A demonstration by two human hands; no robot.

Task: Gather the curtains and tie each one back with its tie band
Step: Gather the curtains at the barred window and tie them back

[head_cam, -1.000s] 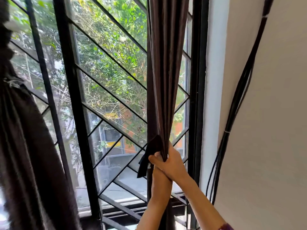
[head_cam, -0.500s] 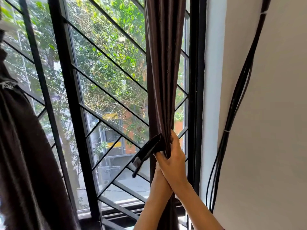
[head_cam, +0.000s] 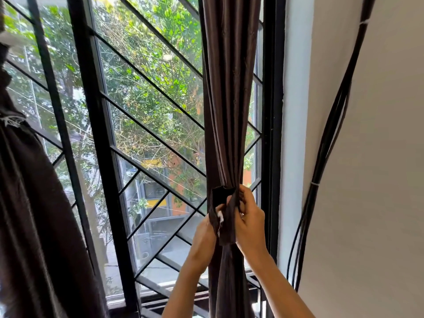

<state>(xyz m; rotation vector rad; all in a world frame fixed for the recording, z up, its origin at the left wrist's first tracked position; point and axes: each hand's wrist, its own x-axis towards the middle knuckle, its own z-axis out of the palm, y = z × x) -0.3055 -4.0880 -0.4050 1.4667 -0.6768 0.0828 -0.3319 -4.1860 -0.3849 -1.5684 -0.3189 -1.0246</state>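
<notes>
Both hands have parted since a moment ago: the right one no longer lies over the left wrist, and each now sits on its own side of the gathered cloth. Meanwhile the tie band [head_cam: 220,195], which stuck out to the left, is wrapped across the front of the right curtain [head_cam: 229,99], with its loose end hanging straight down between the hands.

That dark brown curtain hangs bunched into a narrow column just right of centre, pinched in at the band in the lower middle of the frame. Left of the hanging end, the left grip [head_cam: 204,235] is closed on the band; its fingers run in under the flap and are mostly hidden. A small white patch shows on the flap just beside them. On the column's right, the right grip [head_cam: 250,223] has its fingers curled round the wrapped band, thumb pressed on the flap.

At the far left hangs the left curtain [head_cam: 34,203], cinched near its top by a pale tie [head_cam: 11,120]. Black window grille [head_cam: 91,111] bars cross the glass behind, with green trees [head_cam: 149,76] outside. A bundle of black cables [head_cam: 328,145] runs down the white wall [head_cam: 378,180] on the right.
</notes>
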